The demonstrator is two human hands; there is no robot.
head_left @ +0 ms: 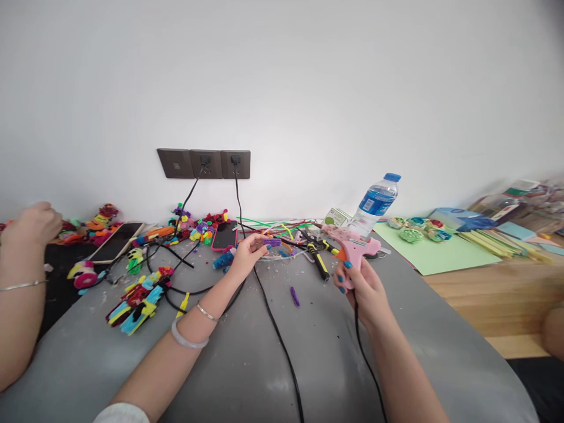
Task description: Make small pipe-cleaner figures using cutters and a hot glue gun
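Observation:
Between the fingertips of my left hand (249, 254) is a short purple pipe-cleaner piece (272, 241). My right hand (361, 285) is wrapped round the handle of a pink hot glue gun (359, 247), its nozzle pointing left and away from me. A black cord runs down from the gun's handle. On the grey table (273, 364), a second purple pipe-cleaner piece (295, 296) lies between my two hands. Yellow-and-black pliers (318, 261) rest just left of the glue gun.
Black cords run from the wall sockets (205, 164) across the table. Pipe-cleaner figures (141, 299) and phones (115, 242) lie at left, near another person's hand (33, 226). A water bottle (376, 202) stands behind the gun. Paper flowers (412, 235) sit on green paper (445, 258) at right.

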